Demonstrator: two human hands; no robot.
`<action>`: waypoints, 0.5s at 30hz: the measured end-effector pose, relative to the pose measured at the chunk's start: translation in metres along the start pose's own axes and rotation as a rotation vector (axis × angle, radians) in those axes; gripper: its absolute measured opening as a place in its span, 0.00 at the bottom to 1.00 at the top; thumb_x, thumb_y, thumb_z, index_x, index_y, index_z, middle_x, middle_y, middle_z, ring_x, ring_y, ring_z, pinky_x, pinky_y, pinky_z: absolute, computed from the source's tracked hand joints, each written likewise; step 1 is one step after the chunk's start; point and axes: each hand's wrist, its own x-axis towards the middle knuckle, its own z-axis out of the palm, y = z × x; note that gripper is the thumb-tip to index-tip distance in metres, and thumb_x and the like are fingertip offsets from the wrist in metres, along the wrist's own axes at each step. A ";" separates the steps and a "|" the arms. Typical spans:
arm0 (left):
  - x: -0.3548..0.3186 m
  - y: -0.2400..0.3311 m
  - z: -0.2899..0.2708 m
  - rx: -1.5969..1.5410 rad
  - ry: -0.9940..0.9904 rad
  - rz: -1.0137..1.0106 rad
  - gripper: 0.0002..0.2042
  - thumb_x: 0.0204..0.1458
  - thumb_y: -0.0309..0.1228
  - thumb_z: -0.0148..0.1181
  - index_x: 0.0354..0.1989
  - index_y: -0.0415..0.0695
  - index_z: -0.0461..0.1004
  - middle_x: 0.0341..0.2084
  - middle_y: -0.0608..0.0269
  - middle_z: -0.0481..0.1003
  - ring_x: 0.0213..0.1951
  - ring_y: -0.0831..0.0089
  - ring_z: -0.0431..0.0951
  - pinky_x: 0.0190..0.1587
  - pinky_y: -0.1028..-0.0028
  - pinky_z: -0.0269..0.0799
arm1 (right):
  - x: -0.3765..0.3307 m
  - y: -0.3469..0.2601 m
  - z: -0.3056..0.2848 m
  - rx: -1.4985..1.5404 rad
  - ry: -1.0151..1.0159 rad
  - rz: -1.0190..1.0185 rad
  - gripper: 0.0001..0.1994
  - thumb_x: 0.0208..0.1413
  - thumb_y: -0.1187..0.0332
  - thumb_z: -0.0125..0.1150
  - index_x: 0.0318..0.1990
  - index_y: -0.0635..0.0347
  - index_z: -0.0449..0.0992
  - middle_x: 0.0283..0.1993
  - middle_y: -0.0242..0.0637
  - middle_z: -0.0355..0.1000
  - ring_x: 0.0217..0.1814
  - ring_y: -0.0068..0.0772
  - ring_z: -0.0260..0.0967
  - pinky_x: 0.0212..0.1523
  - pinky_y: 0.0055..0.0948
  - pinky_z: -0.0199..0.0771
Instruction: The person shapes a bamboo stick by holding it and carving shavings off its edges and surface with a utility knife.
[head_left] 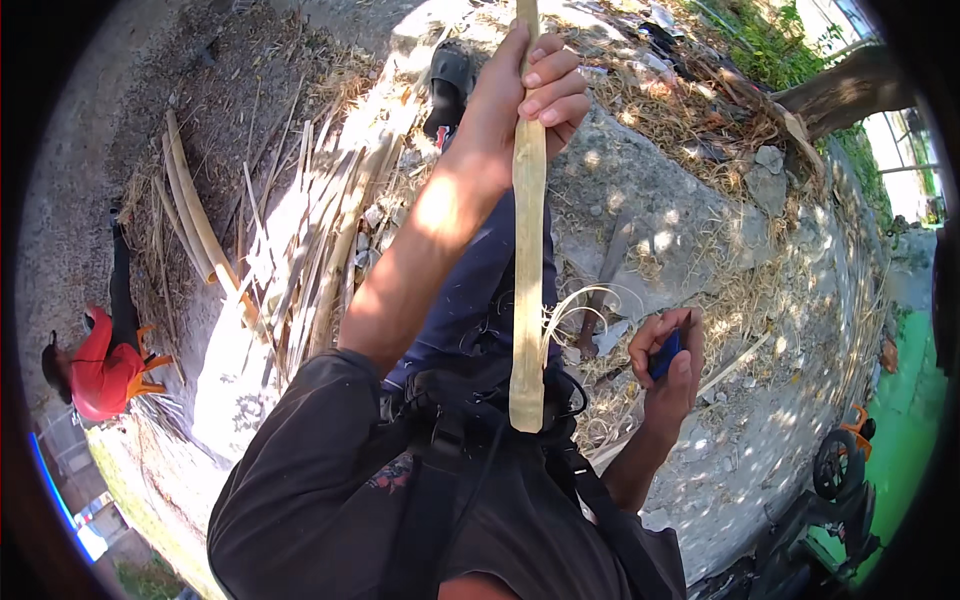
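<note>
My left hand [530, 90], arm stretched forward, is closed round the upper part of a long pale bamboo strip [528, 260]. The strip runs down the middle toward my waist, its lower end close to my body. Thin curled shavings [580, 305] hang at its right edge, low down. To the right of the strip, and apart from it, my right hand [668, 360] curls round a small dark blue object [664, 355]. Fingers cover part of that object, so its kind cannot be made out.
Split bamboo strips [325, 250] lie piled on the left, beside thicker bamboo poles [190, 200]. A flat stone slab [640, 190] with a long dark tool [605, 270] is ahead. A person in red [100, 375] sits far left. Right stand a tree trunk [850, 92] and a motorcycle [825, 520].
</note>
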 end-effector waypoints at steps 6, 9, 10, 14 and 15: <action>-0.070 -0.015 0.028 -0.093 0.268 0.025 0.22 0.76 0.48 0.31 0.29 0.49 0.58 0.15 0.72 0.55 0.09 0.79 0.52 0.11 0.75 0.57 | -0.049 -0.024 0.036 -0.191 -0.302 -0.094 0.30 0.66 0.39 0.53 0.36 0.62 0.75 0.28 0.36 0.71 0.20 0.25 0.62 0.21 0.26 0.56; -0.095 -0.018 0.034 -0.164 0.278 0.022 0.21 0.76 0.45 0.32 0.29 0.48 0.59 0.15 0.72 0.56 0.09 0.79 0.54 0.12 0.75 0.59 | -0.037 -0.018 0.057 -0.183 -0.592 -0.215 0.30 0.66 0.38 0.51 0.37 0.62 0.77 0.28 0.36 0.73 0.20 0.31 0.68 0.20 0.30 0.62; -0.103 -0.013 0.020 -0.094 0.230 0.004 0.22 0.75 0.47 0.36 0.27 0.50 0.60 0.15 0.74 0.57 0.10 0.81 0.55 0.13 0.76 0.58 | -0.032 -0.015 0.067 -0.172 -0.697 -0.259 0.31 0.66 0.38 0.50 0.37 0.62 0.78 0.28 0.36 0.74 0.20 0.32 0.70 0.20 0.31 0.64; -0.138 -0.006 0.023 0.069 0.339 0.091 0.22 0.73 0.47 0.39 0.25 0.52 0.60 0.14 0.78 0.56 0.11 0.84 0.55 0.13 0.77 0.55 | -0.021 -0.010 0.094 -0.204 -1.004 -0.249 0.21 0.58 0.48 0.65 0.41 0.60 0.79 0.28 0.35 0.68 0.21 0.37 0.70 0.21 0.34 0.68; -0.144 -0.003 0.029 0.097 0.362 0.121 0.22 0.73 0.47 0.38 0.24 0.52 0.59 0.14 0.78 0.56 0.11 0.84 0.55 0.13 0.77 0.55 | -0.017 -0.011 0.102 -0.198 -1.016 -0.247 0.21 0.58 0.48 0.65 0.41 0.60 0.79 0.28 0.35 0.68 0.21 0.37 0.70 0.21 0.34 0.68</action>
